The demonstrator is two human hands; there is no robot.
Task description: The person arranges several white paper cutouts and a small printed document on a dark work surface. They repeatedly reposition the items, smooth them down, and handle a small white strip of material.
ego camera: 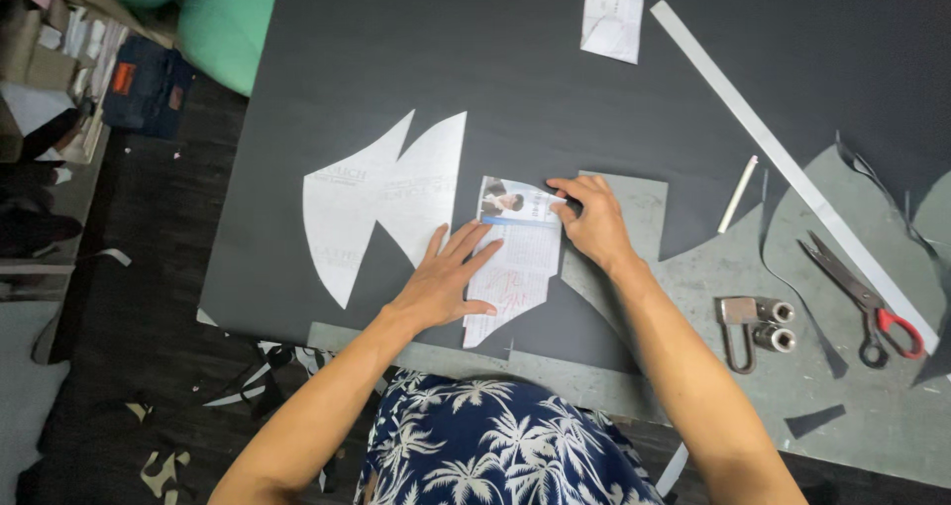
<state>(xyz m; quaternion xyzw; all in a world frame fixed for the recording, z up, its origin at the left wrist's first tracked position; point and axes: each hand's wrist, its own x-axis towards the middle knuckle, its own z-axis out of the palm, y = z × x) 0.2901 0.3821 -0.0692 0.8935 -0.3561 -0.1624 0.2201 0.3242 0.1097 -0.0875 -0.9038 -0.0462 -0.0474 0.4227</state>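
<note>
A printed paper pattern piece (520, 257) lies on a large sheet of dark grey material (555, 79) spread over the grey table (892, 416). My left hand (443, 282) presses flat on the left part of that paper, fingers spread. At the paper's upper right corner, my right hand (592, 220) rests with its fingers curled; whether it holds something small I cannot tell. A bigger white pattern piece (381, 198) with pointed tips lies just left of my left hand.
Another paper pattern (612, 15) lies at the far edge. A long white ruler strip (783, 158) runs diagonally on the right, a white chalk stick (738, 194) beside it. Red-handled scissors (860, 297) and a metal tool (753, 327) lie at right. Scraps litter the floor at left.
</note>
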